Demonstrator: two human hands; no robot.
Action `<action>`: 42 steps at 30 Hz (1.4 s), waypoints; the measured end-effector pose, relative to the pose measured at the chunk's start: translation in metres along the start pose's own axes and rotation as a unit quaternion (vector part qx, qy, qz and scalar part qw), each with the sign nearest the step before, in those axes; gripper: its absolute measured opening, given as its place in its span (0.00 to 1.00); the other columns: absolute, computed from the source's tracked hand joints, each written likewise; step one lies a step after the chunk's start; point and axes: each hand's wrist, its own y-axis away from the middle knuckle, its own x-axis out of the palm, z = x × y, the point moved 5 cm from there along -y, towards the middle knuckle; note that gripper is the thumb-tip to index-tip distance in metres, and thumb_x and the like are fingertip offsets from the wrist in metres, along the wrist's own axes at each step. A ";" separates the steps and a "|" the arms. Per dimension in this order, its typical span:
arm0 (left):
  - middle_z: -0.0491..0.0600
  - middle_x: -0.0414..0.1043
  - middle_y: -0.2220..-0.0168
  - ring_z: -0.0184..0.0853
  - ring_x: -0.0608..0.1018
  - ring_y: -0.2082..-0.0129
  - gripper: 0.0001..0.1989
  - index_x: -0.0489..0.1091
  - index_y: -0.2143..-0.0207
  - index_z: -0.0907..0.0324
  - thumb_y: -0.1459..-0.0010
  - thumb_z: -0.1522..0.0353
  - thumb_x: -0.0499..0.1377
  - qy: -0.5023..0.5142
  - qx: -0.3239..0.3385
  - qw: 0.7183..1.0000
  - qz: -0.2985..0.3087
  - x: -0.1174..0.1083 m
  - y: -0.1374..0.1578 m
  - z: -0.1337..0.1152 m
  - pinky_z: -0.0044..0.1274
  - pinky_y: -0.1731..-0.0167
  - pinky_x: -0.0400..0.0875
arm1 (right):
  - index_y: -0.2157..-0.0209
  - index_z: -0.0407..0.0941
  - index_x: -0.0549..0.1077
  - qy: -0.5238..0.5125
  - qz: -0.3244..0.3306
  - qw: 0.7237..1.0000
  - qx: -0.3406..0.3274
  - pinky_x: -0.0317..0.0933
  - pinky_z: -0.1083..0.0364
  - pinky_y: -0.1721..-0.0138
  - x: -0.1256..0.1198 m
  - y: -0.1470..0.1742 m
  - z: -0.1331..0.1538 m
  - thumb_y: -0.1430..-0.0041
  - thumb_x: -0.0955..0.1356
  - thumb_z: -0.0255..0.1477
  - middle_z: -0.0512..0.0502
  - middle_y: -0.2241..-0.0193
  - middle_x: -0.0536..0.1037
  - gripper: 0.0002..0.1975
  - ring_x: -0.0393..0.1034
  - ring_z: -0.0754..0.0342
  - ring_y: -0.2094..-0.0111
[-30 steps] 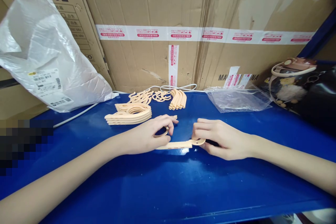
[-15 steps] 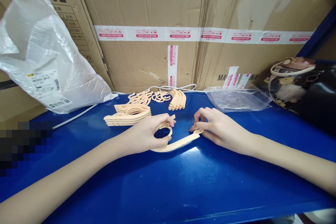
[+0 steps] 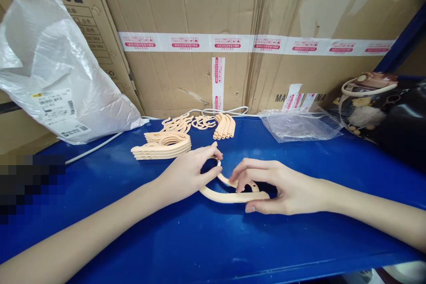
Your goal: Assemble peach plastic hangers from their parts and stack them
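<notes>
My left hand (image 3: 195, 169) pinches a cream plastic folding hanger (image 3: 226, 195) by its curved left side, thumb and fingertips closed on it. From the other side, my right hand (image 3: 269, 186) curves around the hanger's right end, thumb at the lower arm and fingertips on the inner piece. A small part with holes shows under the right fingers. Behind my left hand lies a stack of matching hanger pieces (image 3: 163, 146). Further back are a pile of hooks (image 3: 176, 123), some more curved hooks (image 3: 203, 122) and a row of short curved arms (image 3: 224, 126).
A silvery white plastic parcel bag (image 3: 66, 75) leans on the left over the blue table (image 3: 213, 248). Cardboard boxes (image 3: 186, 80) stand along the back, with a white cable before them. At the right are a clear plastic bag (image 3: 296, 125) and a round transparent container (image 3: 362, 106).
My right hand has moved toward me and turned, now reaching around the hanger's right end. The hanger's arm has swung from slanting upward to nearly level, and an inner piece shows beside it.
</notes>
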 end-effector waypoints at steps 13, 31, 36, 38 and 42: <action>0.47 0.72 0.58 0.36 0.74 0.59 0.09 0.68 0.59 0.57 0.40 0.64 0.57 -0.055 0.009 0.998 -0.016 0.002 -0.001 -0.003 0.27 0.59 0.66 | 0.55 0.43 0.72 0.033 0.011 0.999 -0.034 0.62 0.58 0.57 0.004 0.000 -0.003 0.47 0.65 0.14 0.47 0.58 0.75 0.19 0.68 0.57 0.58; 0.46 0.71 0.52 0.34 0.74 0.54 0.21 0.64 0.49 0.54 0.41 0.80 0.47 -0.024 0.097 0.993 0.057 -0.003 0.002 0.000 0.26 0.54 0.67 | 0.56 0.45 0.72 0.319 -0.070 0.944 -0.043 0.61 0.50 0.57 -0.010 0.000 -0.033 0.36 0.59 0.21 0.43 0.54 0.72 0.13 0.66 0.50 0.56; 0.46 0.70 0.51 0.34 0.73 0.52 0.22 0.63 0.48 0.54 0.43 0.80 0.51 0.008 0.115 0.990 0.075 -0.004 0.002 -0.003 0.26 0.52 0.66 | 0.55 0.43 0.72 0.300 -0.075 0.951 -0.012 0.63 0.50 0.54 -0.010 0.000 -0.038 0.33 0.58 0.25 0.42 0.53 0.73 0.13 0.68 0.51 0.55; 0.47 0.70 0.51 0.34 0.73 0.52 0.20 0.64 0.48 0.54 0.41 0.78 0.52 0.030 0.125 0.989 0.077 -0.006 0.002 -0.006 0.26 0.52 0.67 | 0.53 0.43 0.72 0.274 -0.067 0.959 -0.011 0.64 0.52 0.52 -0.009 0.000 -0.039 0.33 0.58 0.24 0.42 0.51 0.73 0.14 0.68 0.52 0.52; 0.47 0.71 0.52 0.33 0.73 0.53 0.18 0.64 0.48 0.53 0.39 0.75 0.54 0.060 0.137 0.986 0.080 -0.008 0.001 -0.008 0.26 0.53 0.68 | 0.50 0.45 0.72 0.263 -0.065 0.962 -0.020 0.62 0.50 0.48 -0.009 0.000 -0.038 0.34 0.59 0.24 0.43 0.49 0.73 0.15 0.67 0.51 0.50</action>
